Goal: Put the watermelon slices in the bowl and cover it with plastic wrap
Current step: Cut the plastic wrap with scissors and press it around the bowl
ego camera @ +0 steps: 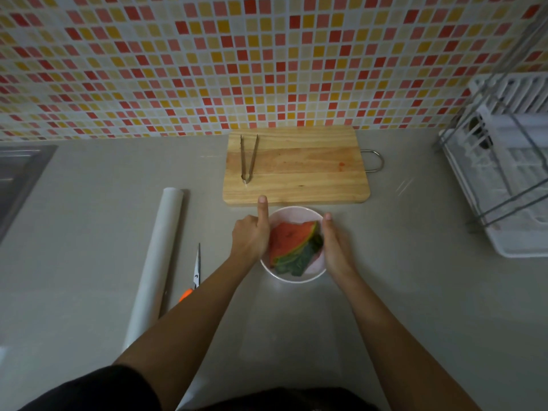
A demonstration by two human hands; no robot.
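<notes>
Near the front middle of the grey worktop (89, 232) stands a white bowl (296, 278) holding watermelon slices (289, 241), red flesh up toward the far left and dark green rind lying toward the near right rim. Both hands flank it. The left hand (252, 235) presses against the bowl's left side with its thumb stretched straight out toward the cutting board and the other fingers curled under out of sight; the right hand (336, 247) lies along the right side, fingers extended and close together. Whether either hand pinches plastic film cannot be told, though a faint clear sheet (293, 330) seems to lie on the worktop between the forearms, nearer than the bowl.

Just beyond the bowl sits a wooden cutting board (296, 167) with a metal loop handle at its right end; a pair of metal tongs (248, 158) rests on its left part, arms spread toward the tiled wall (237, 60). Left of the bowl, a roll of plastic wrap (157, 262) lies lengthwise, and scissors (195, 271) with orange handles lie between roll and left forearm. A white dish rack (504, 173) fills the right edge, a sink (17, 179) the left.
</notes>
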